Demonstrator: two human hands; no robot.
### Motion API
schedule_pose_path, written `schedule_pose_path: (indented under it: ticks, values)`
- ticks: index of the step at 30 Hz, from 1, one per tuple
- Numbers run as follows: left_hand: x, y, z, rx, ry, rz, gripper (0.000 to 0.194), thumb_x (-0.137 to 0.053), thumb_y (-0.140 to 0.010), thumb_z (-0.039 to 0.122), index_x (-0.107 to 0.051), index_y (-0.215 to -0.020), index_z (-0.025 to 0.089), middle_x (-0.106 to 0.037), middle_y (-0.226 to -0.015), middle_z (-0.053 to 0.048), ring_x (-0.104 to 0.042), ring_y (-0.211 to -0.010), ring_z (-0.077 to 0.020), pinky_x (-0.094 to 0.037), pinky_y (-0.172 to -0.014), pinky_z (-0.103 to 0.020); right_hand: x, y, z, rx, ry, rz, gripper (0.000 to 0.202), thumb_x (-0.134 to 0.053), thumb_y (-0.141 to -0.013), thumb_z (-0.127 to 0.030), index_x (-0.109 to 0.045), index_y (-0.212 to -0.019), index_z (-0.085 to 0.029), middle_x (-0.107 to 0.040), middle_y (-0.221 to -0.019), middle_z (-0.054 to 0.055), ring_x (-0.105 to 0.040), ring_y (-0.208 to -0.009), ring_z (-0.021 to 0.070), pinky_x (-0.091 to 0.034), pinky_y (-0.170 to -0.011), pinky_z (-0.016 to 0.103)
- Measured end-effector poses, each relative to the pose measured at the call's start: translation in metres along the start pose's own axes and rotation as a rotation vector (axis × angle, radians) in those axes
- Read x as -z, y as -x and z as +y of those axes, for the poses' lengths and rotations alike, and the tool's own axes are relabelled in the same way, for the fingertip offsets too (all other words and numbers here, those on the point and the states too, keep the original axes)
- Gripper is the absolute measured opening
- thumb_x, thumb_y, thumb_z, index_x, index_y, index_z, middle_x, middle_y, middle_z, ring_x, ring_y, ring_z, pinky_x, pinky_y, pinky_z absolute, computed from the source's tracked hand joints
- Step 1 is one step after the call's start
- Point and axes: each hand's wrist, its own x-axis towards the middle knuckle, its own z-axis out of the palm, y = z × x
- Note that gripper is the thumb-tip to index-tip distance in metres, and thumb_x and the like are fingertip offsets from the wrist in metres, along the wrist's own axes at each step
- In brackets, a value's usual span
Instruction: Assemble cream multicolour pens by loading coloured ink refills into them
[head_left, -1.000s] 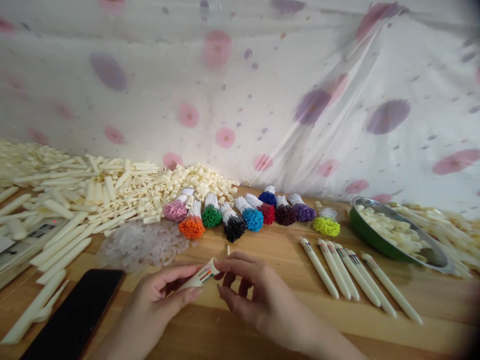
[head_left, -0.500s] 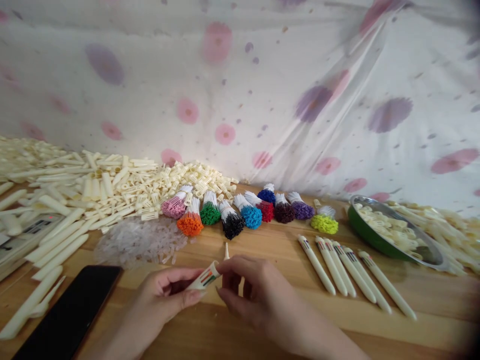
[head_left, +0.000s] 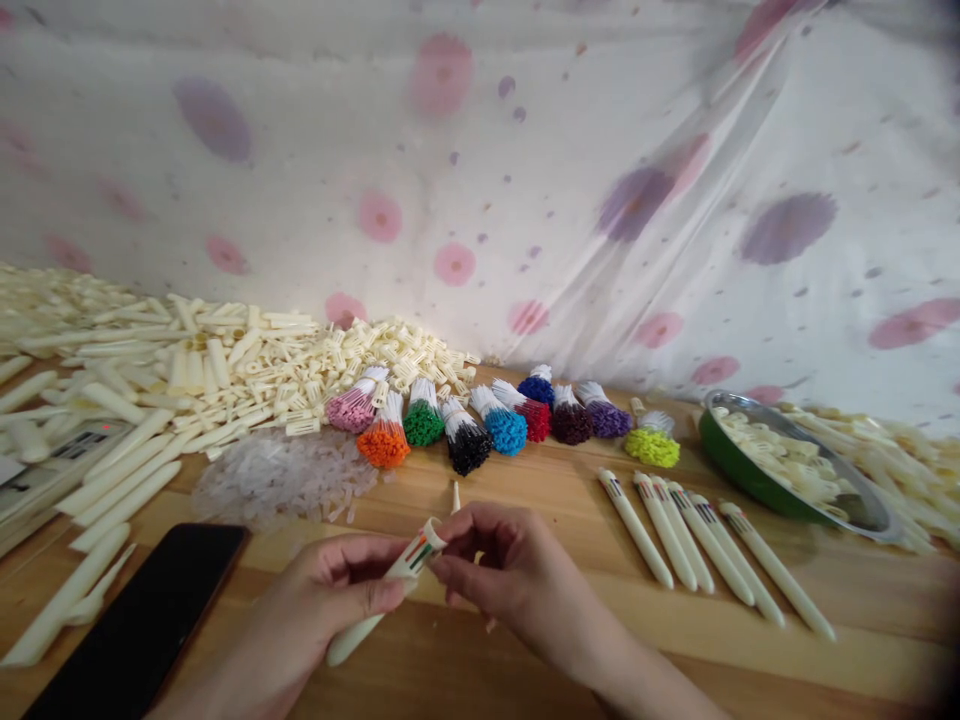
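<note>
In my left hand (head_left: 349,585) is a cream pen (head_left: 358,632), tilted, its slotted end with coloured sliders up and to the right. The fingers and thumb of my right hand (head_left: 491,560) pinch at the rim of that slotted end; anything small between them is hidden. A thin cream tip (head_left: 456,497) shows just behind the right fingers. Beyond my hands lie bundles of coloured pieces with white stems, among them black (head_left: 468,447), orange (head_left: 383,446), light blue (head_left: 505,430) and yellow-green (head_left: 652,446).
Several cream pens (head_left: 636,528) lie side by side at right, near a green-sided metal bowl (head_left: 757,482) of cream parts. At left are a black phone (head_left: 142,620), clear small pieces (head_left: 281,478) and a large pile of cream parts (head_left: 225,350). A floral sheet (head_left: 300,170) hangs behind.
The pen's lower body now shows below my left hand. My right fingers have closed in at the pen's slotted end. The view has shifted slightly.
</note>
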Motion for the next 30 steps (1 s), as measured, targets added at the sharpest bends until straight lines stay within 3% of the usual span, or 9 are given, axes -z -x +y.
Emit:
schedule_pose_path:
  ticks: [5,15,23,27,30]
  values:
    - [0.001,0.002,0.002,0.005,0.02,-0.05,0.024,-0.077,-0.062,0.029,-0.076,-0.086,0.026,-0.077,-0.088,-0.001,-0.063,-0.098,-0.0254,-0.042,-0.088,-0.034,0.005,0.0,0.002,0.005,-0.072,-0.076,0.027,-0.07,-0.07,-0.034,-0.065,-0.087,-0.014,-0.063,-0.072,0.0,-0.055,-0.053,0.0059,-0.04,-0.038,0.011]
    - [-0.002,0.0,0.001,-0.001,0.024,0.001,0.017,-0.077,-0.061,0.027,-0.076,-0.078,0.026,-0.077,-0.082,0.0,-0.065,-0.095,-0.0243,-0.044,-0.088,-0.033,0.002,-0.002,0.0,-0.048,-0.083,-0.059,0.02,-0.067,-0.07,-0.027,-0.06,-0.083,-0.013,-0.058,-0.063,-0.004,-0.05,-0.049,0.004,-0.04,-0.038,0.01]
    - [-0.007,0.002,0.0,-0.02,-0.03,0.063,0.016,-0.076,-0.06,0.026,-0.077,-0.076,0.027,-0.078,-0.08,0.0,-0.067,-0.089,-0.0234,-0.047,-0.082,-0.032,0.009,0.003,-0.008,-0.11,0.092,-0.081,0.008,-0.057,-0.072,-0.013,-0.06,-0.08,-0.013,-0.052,-0.058,-0.006,-0.047,-0.047,0.0041,-0.041,-0.04,0.013]
    - [-0.008,0.001,-0.004,-0.054,-0.086,0.074,0.017,-0.075,-0.06,0.025,-0.077,-0.077,0.029,-0.078,-0.082,0.0,-0.068,-0.088,-0.0241,-0.049,-0.081,-0.032,0.01,0.005,-0.006,-0.048,0.279,-0.013,0.008,-0.056,-0.069,-0.008,-0.058,-0.074,-0.014,-0.046,-0.055,-0.007,-0.041,-0.046,0.0046,-0.038,-0.04,0.015]
    - [-0.006,-0.003,-0.005,-0.092,-0.128,0.063,0.018,-0.074,-0.061,0.026,-0.077,-0.079,0.029,-0.078,-0.086,0.0,-0.068,-0.09,-0.0247,-0.049,-0.083,-0.033,0.012,0.008,-0.009,0.014,0.393,0.03,0.01,-0.056,-0.069,-0.008,-0.059,-0.076,-0.015,-0.05,-0.056,-0.005,-0.044,-0.049,0.006,-0.036,-0.043,0.016]
